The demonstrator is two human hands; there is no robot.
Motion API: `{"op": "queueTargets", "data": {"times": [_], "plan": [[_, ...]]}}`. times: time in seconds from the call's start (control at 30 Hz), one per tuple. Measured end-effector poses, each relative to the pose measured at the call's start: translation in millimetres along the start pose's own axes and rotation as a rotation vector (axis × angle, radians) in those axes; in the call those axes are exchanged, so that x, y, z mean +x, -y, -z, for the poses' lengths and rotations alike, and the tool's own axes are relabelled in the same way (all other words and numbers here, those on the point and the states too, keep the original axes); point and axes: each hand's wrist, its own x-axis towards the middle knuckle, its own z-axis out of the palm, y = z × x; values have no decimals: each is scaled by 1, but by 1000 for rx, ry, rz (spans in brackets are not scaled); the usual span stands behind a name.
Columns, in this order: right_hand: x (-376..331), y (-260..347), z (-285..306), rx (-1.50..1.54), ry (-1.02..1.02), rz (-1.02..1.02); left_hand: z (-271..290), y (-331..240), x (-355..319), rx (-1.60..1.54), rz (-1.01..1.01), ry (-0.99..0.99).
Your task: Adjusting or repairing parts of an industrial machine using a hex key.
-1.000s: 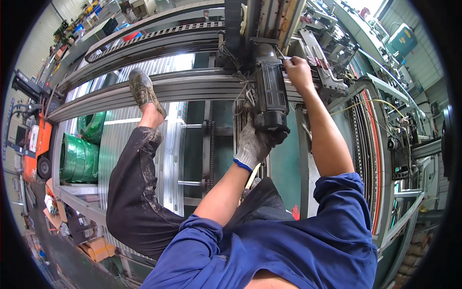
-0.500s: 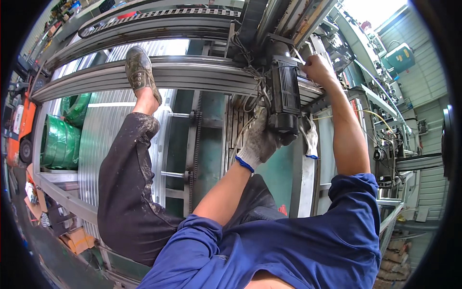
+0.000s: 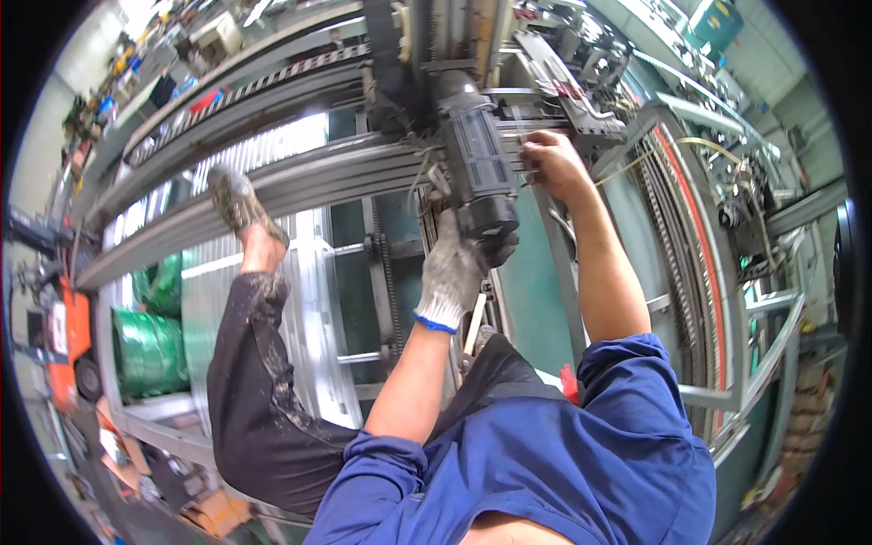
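Note:
A black finned electric motor (image 3: 479, 159) hangs upright on the machine's gantry. My left hand (image 3: 451, 263), in a grey work glove with a blue cuff, is closed around its lower end, the dark fingertips showing underneath. My right hand (image 3: 556, 165) is bare and held just right of the motor, beside the rail. Its fingers are curled together; whatever they hold, if anything, is too small and blurred to make out. Thin cables (image 3: 424, 173) run down the motor's left side.
A long metal beam (image 3: 336, 177) crosses ahead, with my left foot (image 3: 234, 198) on it. Green-wrapped rolls (image 3: 148, 352) and an orange vehicle (image 3: 71, 341) are at left. A red-edged cable chain (image 3: 683, 245) stands at right. Corrugated clear sheets (image 3: 304, 300) lie below.
The view has swung to the right. My right hand has come lower and slightly away from the motor. My left hand stays at its lower end. The loose glove right of the motor no longer shows clearly.

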Motion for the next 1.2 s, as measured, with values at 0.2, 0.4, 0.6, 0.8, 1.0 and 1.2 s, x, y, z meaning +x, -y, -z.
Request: {"op": "queueTargets", "data": {"times": [0.2, 0.4, 0.6, 0.8, 1.0, 1.2], "plan": [[24, -24, -29, -181, 156, 120, 67, 48, 26, -184, 172, -120], [53, -36, -38, -141, 68, 186, 50, 90, 82, 394, 98, -320], [49, -26, -49, -172, 8, 250, 87, 108, 126, 545, -242, -416], [49, -41, -43, -65, -18, 213, 69, 108, 113, 1142, -194, -509], [46, -46, -55, -74, -76, 285, 129, 106, 132, 560, -360, -391], [46, -47, -63, -37, -100, 267, 133, 106, 143, 564, -518, -467]]}}
